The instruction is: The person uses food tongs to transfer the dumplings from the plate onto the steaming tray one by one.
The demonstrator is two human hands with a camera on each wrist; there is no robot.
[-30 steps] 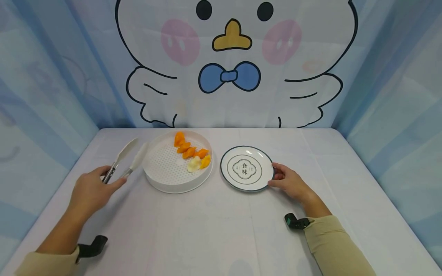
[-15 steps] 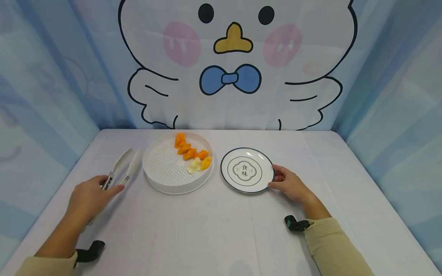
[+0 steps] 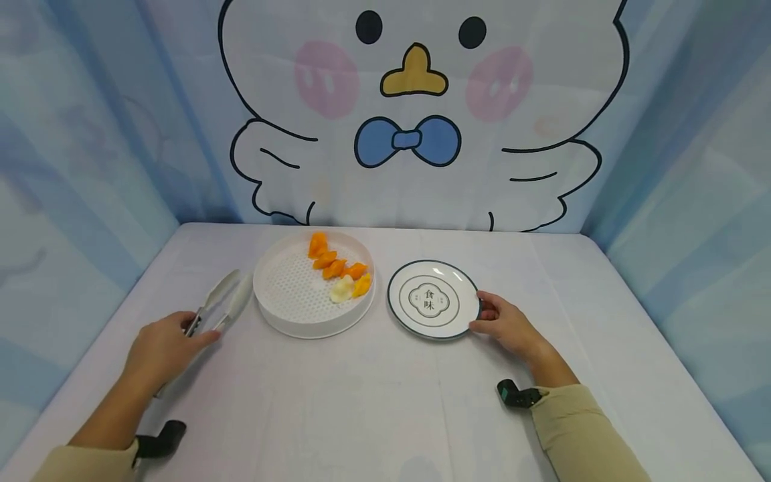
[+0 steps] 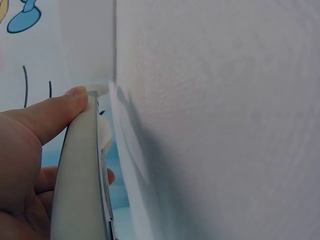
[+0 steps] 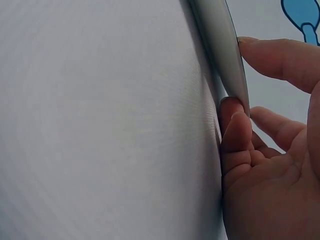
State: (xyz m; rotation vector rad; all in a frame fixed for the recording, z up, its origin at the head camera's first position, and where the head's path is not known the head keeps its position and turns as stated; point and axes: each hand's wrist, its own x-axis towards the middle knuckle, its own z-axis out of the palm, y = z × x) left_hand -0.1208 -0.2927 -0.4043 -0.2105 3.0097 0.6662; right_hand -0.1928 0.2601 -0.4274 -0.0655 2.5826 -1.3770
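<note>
My left hand (image 3: 162, 355) holds a pair of tongs (image 3: 231, 312) whose pale tips stand apart, just left of a round white perforated tray (image 3: 289, 288). In the left wrist view the thumb presses along one arm of the tongs (image 4: 80, 170), and fingers show on the far side. Several small orange pieces (image 3: 334, 269), a yellow one (image 3: 362, 286) and a pale cream one (image 3: 342, 289) lie along the tray's right side. My right hand (image 3: 512, 328) grips the right rim of a white plate (image 3: 415, 321) with a dark edge, thumb above and fingertips beneath in the right wrist view.
A white cloth (image 3: 361, 408) covers the table. Behind it hangs a curtain (image 3: 409, 194) printed with a cartoon bird, and blue curtains (image 3: 90, 167) close in both sides. The tray and plate stand side by side with a narrow gap.
The tongs' tips have come down and back toward me beside the tray, with my left hand slightly lower. My right hand and the plate keep their places. The head view has shifted a little.
</note>
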